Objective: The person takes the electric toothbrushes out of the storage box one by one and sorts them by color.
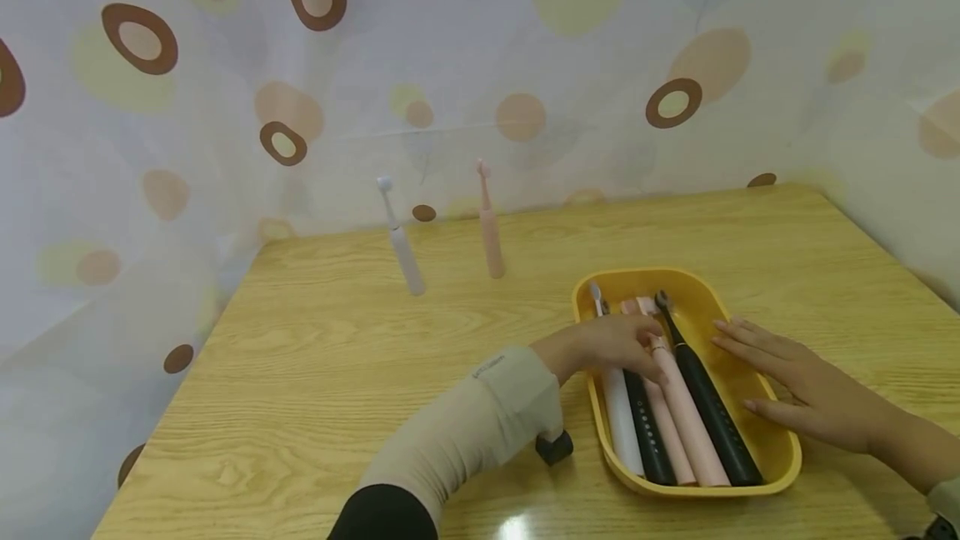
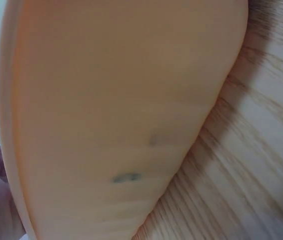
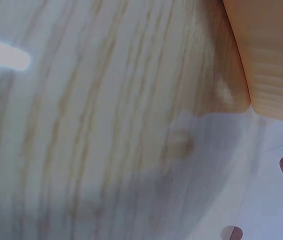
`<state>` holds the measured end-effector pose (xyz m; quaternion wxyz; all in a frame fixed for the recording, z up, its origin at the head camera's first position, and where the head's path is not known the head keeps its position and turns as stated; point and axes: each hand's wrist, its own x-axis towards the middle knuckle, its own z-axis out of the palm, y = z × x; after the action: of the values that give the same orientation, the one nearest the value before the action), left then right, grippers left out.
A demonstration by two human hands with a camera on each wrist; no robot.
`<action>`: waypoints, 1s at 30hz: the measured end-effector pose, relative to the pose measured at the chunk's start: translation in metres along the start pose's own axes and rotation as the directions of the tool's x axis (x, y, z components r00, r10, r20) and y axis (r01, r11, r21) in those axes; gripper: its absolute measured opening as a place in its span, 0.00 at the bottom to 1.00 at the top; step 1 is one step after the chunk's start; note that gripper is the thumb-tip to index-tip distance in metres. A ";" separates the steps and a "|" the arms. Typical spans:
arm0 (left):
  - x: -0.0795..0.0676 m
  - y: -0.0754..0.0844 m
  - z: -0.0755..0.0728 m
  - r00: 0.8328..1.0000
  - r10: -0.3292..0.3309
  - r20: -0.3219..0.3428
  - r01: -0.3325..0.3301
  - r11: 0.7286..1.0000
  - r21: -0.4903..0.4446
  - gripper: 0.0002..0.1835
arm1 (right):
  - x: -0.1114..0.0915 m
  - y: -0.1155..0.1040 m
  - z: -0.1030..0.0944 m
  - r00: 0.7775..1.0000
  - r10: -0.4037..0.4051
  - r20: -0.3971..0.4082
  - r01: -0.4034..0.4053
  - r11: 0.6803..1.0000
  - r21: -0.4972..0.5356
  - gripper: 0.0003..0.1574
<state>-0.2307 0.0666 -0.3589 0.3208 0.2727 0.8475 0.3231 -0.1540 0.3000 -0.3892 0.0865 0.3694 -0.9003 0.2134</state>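
Observation:
A yellow tray (image 1: 712,298) holds several electric toothbrushes lying side by side. Over it, my left hand (image 1: 618,344) has its fingers curled down, pinching a pink electric toothbrush (image 1: 686,415) near its neck. To its right lies a black electric toothbrush (image 1: 716,411); to its left are a second pink one (image 1: 667,432), another black one (image 1: 648,432) and a white one (image 1: 621,423). My right hand (image 1: 817,390) is at the tray's right side, fingers straight and spread over the rim. In the left wrist view, the tray wall (image 2: 121,100) hides most of the hand.
A white electric toothbrush (image 1: 407,257) and a pink electric toothbrush (image 1: 491,240) stand upright toward the back of the wooden table (image 1: 315,390). Behind them hangs a patterned cloth (image 1: 465,48). A small black object (image 1: 555,447) shows under the left wrist.

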 end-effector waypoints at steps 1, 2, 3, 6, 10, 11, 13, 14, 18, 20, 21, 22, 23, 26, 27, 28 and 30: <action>0.001 0.001 0.000 1.000 -0.003 -0.001 0.003 1.000 0.018 0.32 | 0.000 0.000 0.000 1.000 -0.003 -0.001 0.003 1.000 -0.001 0.43; 0.002 0.001 0.001 1.000 -0.004 -0.003 0.004 0.999 0.038 0.33 | 0.000 0.000 0.000 1.000 -0.007 -0.001 0.007 1.000 -0.003 0.43; 0.003 0.002 0.001 1.000 -0.005 -0.003 0.005 0.999 0.052 0.33 | 0.001 0.001 0.000 1.000 -0.011 -0.001 0.011 1.000 -0.003 0.43; 0.005 0.004 0.003 1.000 -0.019 0.001 0.019 0.998 0.063 0.33 | 0.001 0.001 0.000 1.000 -0.010 0.003 0.010 1.000 -0.002 0.43; 0.006 0.004 0.003 1.000 -0.005 0.011 0.004 0.996 0.094 0.33 | 0.002 0.002 -0.001 1.000 -0.001 0.010 0.001 1.000 0.002 0.43; 0.006 0.004 0.002 1.000 0.001 0.015 -0.003 0.996 0.091 0.33 | 0.003 0.002 -0.001 1.000 -0.001 0.011 0.001 1.000 0.003 0.43; 0.005 0.003 0.002 1.000 0.017 0.020 -0.019 0.995 0.102 0.33 | 0.003 0.002 -0.002 1.000 -0.001 0.013 0.001 1.000 0.004 0.43; 0.005 0.003 0.002 1.000 0.023 0.021 -0.026 0.994 0.110 0.34 | 0.003 0.001 -0.002 1.000 0.000 0.014 0.000 1.000 0.005 0.43; 0.003 0.002 0.002 1.000 0.028 0.006 -0.028 0.996 0.083 0.34 | 0.004 0.000 -0.002 1.000 0.003 0.015 -0.004 1.000 0.016 0.42; 0.002 0.002 0.003 1.000 0.029 -0.013 -0.028 0.997 0.071 0.33 | 0.004 -0.001 -0.003 1.000 0.014 0.017 -0.014 1.000 0.024 0.42; 0.001 0.002 0.003 0.999 0.032 -0.023 -0.031 0.998 0.057 0.33 | 0.003 -0.001 -0.003 1.000 0.020 0.019 -0.020 0.999 0.027 0.42; 0.001 0.001 0.004 0.999 0.038 -0.032 -0.037 0.998 0.043 0.33 | 0.003 -0.002 -0.003 0.999 0.024 0.020 -0.025 0.999 0.029 0.42; 0.000 0.001 0.004 0.998 0.045 -0.038 -0.044 0.999 0.024 0.32 | 0.003 -0.002 -0.003 0.999 0.031 0.023 -0.031 0.999 0.031 0.42; -0.003 -0.001 0.004 0.996 0.077 -0.053 -0.080 0.995 -0.052 0.32 | 0.002 -0.002 -0.003 0.999 0.044 0.025 -0.045 0.998 0.035 0.42; -0.004 -0.001 0.005 0.994 0.088 -0.060 -0.092 0.992 -0.080 0.32 | 0.002 -0.002 -0.003 0.999 0.046 0.025 -0.047 0.998 0.035 0.43; -0.005 -0.002 0.005 0.993 0.101 -0.068 -0.108 0.988 -0.109 0.32 | 0.002 -0.001 -0.003 0.999 0.047 0.024 -0.047 0.998 0.038 0.43; -0.008 -0.003 0.005 0.988 0.129 -0.083 -0.142 0.975 -0.173 0.32 | 0.002 -0.001 -0.002 0.999 0.048 0.023 -0.049 0.998 0.043 0.43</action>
<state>-0.2231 0.0614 -0.3611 0.2908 0.2882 0.8055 0.4285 -0.1549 0.2990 -0.3860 0.0635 0.3516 -0.9049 0.2312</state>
